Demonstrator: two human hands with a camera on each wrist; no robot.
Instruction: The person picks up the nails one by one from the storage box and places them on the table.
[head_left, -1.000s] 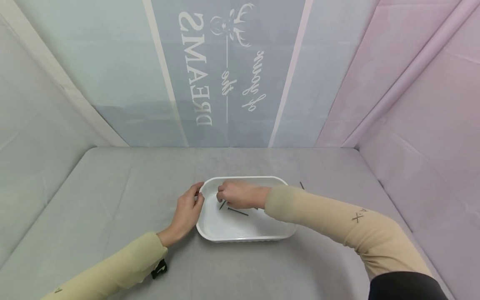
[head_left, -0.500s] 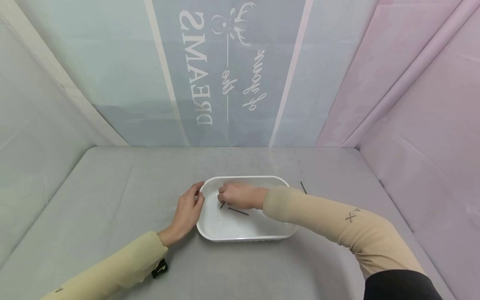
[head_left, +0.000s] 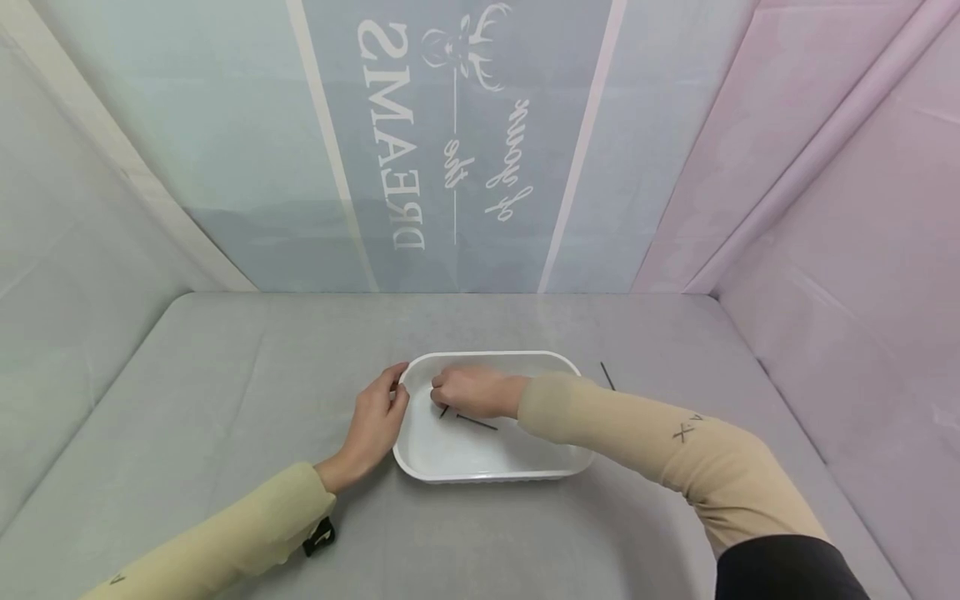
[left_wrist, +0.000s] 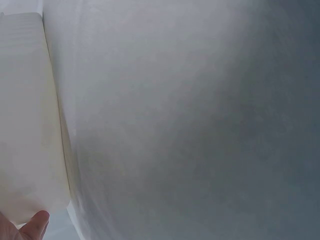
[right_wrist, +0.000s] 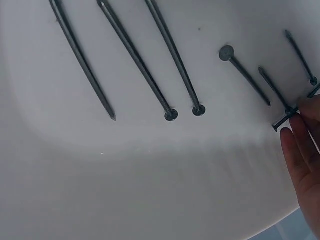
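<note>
Beige left sleeve (head_left: 225, 527), beige right sleeve (head_left: 600, 412), dark X mark (head_left: 683, 433), black upper-arm covering (head_left: 789, 570), small black piece (head_left: 319, 537) below the left cuff

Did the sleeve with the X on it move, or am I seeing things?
Yes. In the head view, the X-marked sleeve has slid a little toward the person's left, judged against the white tray, which has hardly moved.

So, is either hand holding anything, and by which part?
The right hand pinches a nail by its shank. The left hand touches the tray at its rim; whether it grips is unclear.
</note>
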